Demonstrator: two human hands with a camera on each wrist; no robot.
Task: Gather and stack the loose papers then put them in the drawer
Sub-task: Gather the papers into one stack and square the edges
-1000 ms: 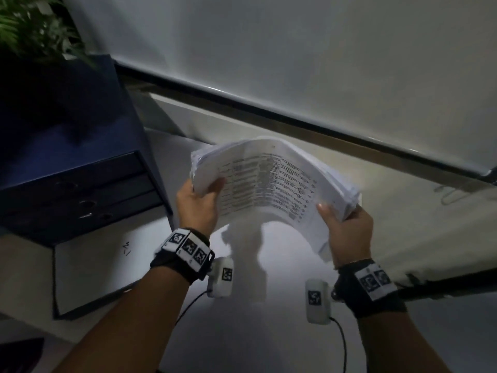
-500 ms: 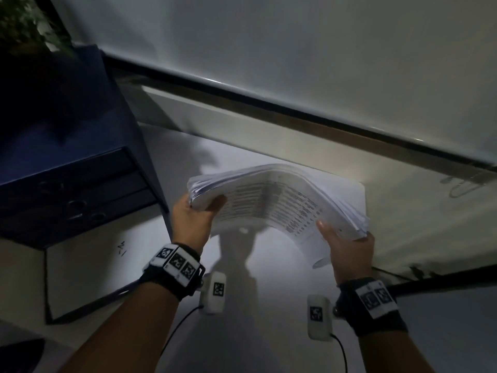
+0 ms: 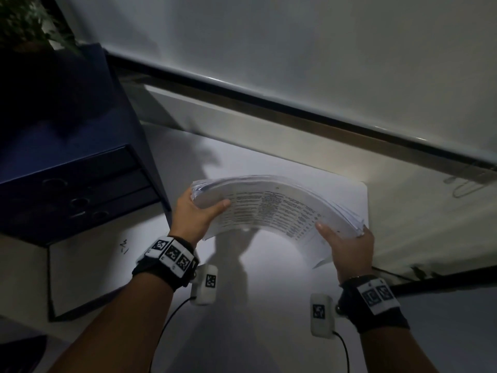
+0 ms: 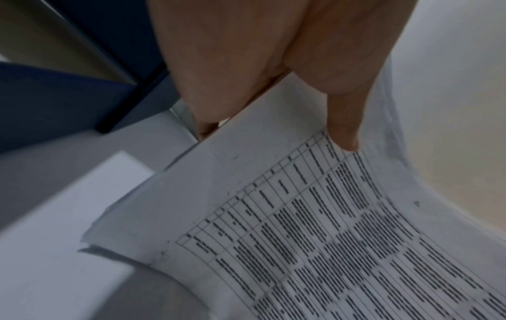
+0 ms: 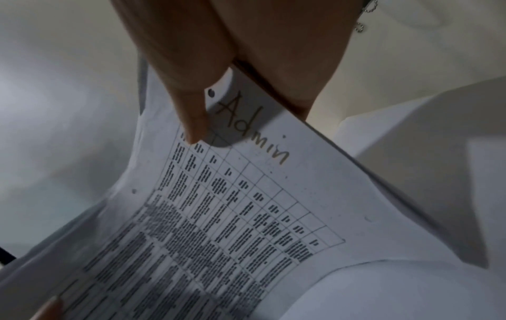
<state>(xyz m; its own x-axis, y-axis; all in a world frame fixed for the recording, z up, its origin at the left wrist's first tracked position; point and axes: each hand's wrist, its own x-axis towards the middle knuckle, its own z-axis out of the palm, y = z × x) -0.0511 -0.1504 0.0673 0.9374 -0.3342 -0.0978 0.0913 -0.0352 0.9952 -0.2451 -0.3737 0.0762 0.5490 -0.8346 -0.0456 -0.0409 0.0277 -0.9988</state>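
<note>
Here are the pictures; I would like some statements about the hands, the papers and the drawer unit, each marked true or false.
1. Both hands hold the bowed stack of white printed papers. True.
2. The stack lies flat on the white table. False: it arches up between the left hand and the right hand.
3. The handwritten word "Admin" is near the right thumb. True.
4. The dark blue drawer unit stands to the right of the papers. False: to the left.

Office — drawer unit (image 3: 75, 184) (blue), desk (image 3: 242, 305).
</note>
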